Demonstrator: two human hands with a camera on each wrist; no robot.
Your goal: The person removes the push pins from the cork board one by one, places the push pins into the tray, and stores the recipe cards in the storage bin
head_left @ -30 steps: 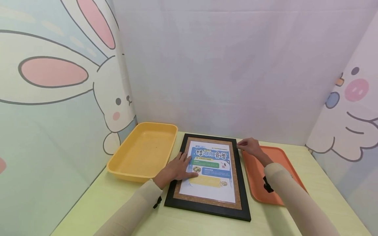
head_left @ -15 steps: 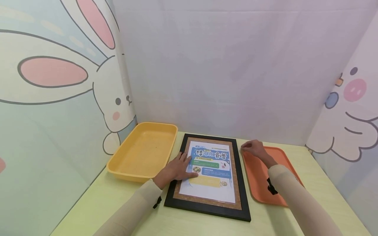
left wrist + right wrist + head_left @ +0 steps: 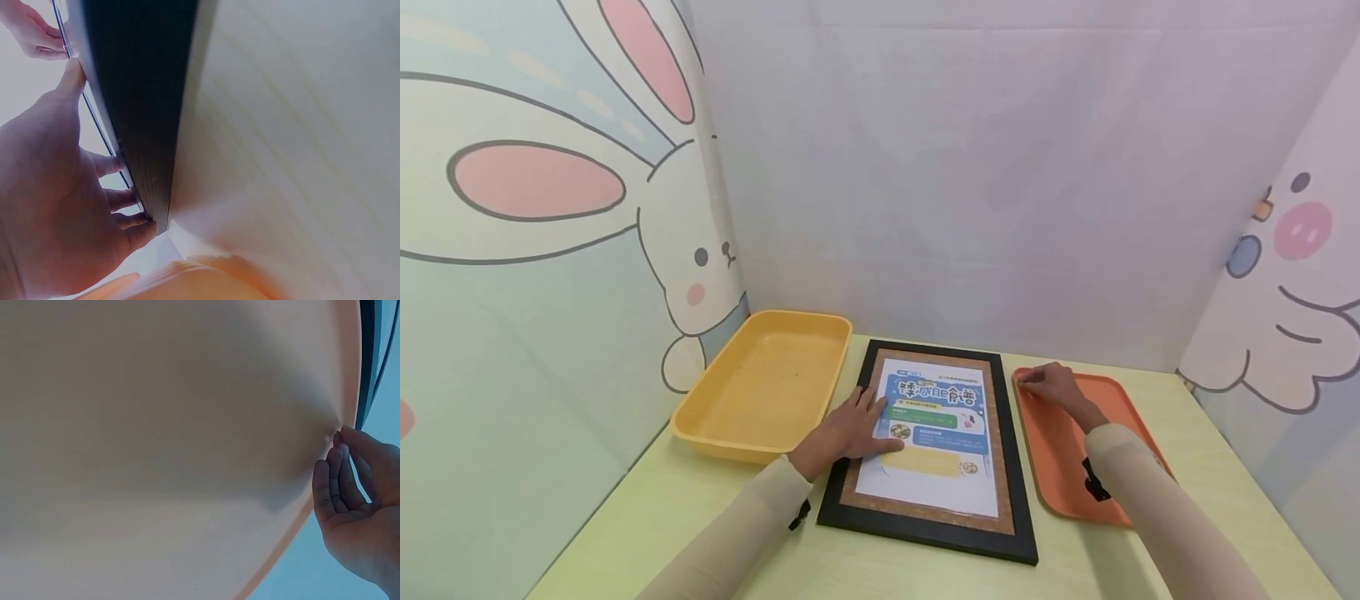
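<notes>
My left hand (image 3: 853,425) lies flat with spread fingers over the left side of a black-framed cork board (image 3: 925,546), its fingers on the printed poster (image 3: 936,492). In the left wrist view, the fingers of that hand (image 3: 65,194) reach across the edge of the dark frame (image 3: 144,112). My right hand (image 3: 1056,387) is over the far left corner of the orange tray (image 3: 1067,479). Seen from the right wrist, its thumb and fingertips (image 3: 353,434) come together beside the tray's rim, with a tiny pale thing at their tips, too small to identify.
A deep yellow tray (image 3: 760,392) stands left of the board, close to the left forearm. The pale table (image 3: 842,575) is bounded by a plain white cloth wall (image 3: 962,192) behind and walls with cartoon animals at both sides.
My right hand has moved from beside the board's upper right edge rightward, then slightly down over the orange tray's corner. The left hand and the board have stayed put.
</notes>
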